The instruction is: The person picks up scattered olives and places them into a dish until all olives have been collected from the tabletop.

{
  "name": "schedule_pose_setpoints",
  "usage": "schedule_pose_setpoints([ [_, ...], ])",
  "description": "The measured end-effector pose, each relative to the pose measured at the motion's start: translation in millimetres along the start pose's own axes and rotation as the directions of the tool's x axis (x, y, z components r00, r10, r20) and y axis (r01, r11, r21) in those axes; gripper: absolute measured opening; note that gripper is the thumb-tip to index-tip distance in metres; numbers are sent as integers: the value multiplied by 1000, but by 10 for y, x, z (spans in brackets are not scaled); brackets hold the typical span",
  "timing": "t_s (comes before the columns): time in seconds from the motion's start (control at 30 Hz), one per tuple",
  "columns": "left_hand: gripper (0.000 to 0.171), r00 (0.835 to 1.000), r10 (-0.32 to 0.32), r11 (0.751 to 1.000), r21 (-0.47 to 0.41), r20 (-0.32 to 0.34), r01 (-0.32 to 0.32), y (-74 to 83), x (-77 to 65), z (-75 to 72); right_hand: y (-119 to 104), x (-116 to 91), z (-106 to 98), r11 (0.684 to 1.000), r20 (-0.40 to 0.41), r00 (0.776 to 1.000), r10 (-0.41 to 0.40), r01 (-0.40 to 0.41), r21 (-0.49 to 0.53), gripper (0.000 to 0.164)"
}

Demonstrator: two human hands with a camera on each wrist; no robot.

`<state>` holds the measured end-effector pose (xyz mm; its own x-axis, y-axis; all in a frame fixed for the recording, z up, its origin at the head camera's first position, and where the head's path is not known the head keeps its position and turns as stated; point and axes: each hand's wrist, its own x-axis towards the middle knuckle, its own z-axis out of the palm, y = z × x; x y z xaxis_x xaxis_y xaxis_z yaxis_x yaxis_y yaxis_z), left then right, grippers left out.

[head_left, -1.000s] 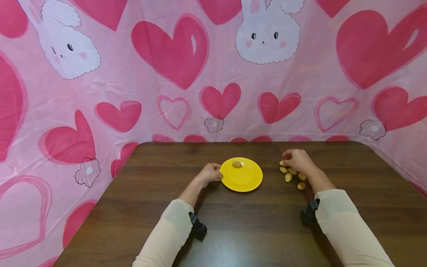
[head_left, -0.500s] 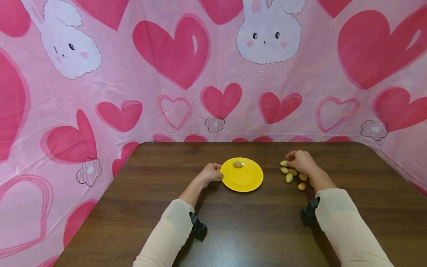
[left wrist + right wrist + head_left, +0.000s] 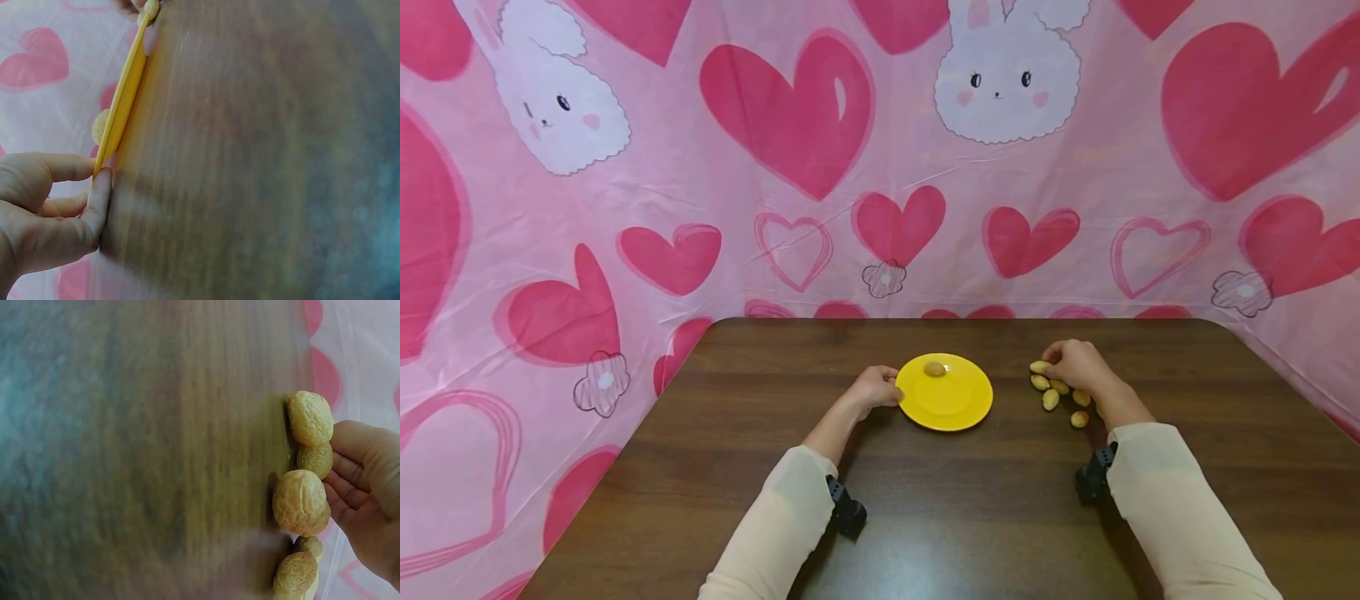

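Observation:
My left hand [image 3: 874, 388] pinches the left rim of a yellow plate [image 3: 946, 407]; the left wrist view shows thumb below and finger above the rim. One small wrinkled potato [image 3: 935, 368] lies on the plate toward its far side. To the right, my right hand [image 3: 1081, 367] reaches down with thumb and fingers pinching the farthest potato [image 3: 1040, 367] of a group on the table. Several golden-brown potatoes lie close to that hand, such as a pale one [image 3: 1051, 400] and a browner one [image 3: 1079, 419]. In the right wrist view, nearer potatoes [image 3: 300, 501] partly hide the fingertips.
The dark wooden table [image 3: 925, 517] extends to a pink cloth [image 3: 895, 158] printed with hearts and rabbits, hanging behind and along the sides. Black wrist cameras sit at both sleeves, the left one [image 3: 847, 508] low over the table.
My right fingers have shifted slightly right and toward me, so more of the farthest potato shows. The left hand still holds the plate in place. The view has drifted slightly.

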<state>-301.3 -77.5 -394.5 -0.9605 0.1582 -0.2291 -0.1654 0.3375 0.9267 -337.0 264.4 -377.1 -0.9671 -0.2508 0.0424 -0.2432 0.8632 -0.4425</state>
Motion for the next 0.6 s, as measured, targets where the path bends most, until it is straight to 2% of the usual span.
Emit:
schedule_pose_setpoints([
  [0.17,44,1000,-4,1000,3,-4,4,-2,6,1,-6,-10,2,1000,-14,1000,2,-2,-12,17],
  [0.6,43,1000,-19,1000,0,-2,19,6,1,-5,-20,-28,27,999,-52,999,18,-16,33,18],
])
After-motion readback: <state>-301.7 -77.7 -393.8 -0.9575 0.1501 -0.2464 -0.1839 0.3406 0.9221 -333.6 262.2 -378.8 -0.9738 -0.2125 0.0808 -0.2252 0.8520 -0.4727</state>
